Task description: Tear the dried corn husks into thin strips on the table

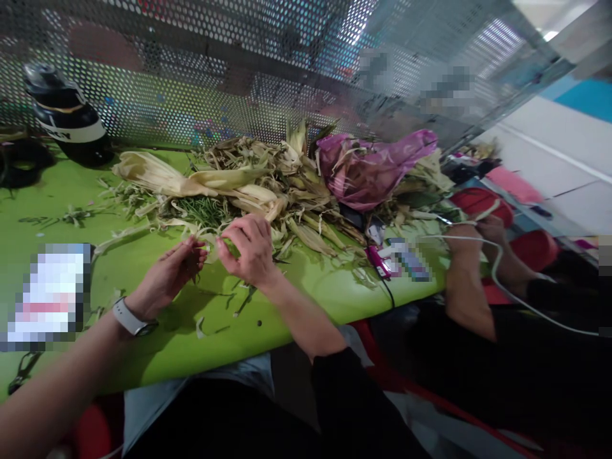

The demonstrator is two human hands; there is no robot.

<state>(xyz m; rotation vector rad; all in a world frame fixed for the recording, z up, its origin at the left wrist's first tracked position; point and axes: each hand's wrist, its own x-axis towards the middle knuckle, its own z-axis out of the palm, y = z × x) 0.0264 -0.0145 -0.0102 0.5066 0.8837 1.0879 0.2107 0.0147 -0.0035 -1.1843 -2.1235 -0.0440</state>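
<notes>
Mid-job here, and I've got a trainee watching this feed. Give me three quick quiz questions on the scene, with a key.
1. True or false: a watch is strapped at the wrist of the person's left hand.
2. Which stands to the left of the corn husks? A) a lamp; B) a black bottle; C) a wicker basket.
3. Fill the gap: the plastic bag among the husks is ____ in colour.

Key: 1 true; 2 B; 3 purple.
</notes>
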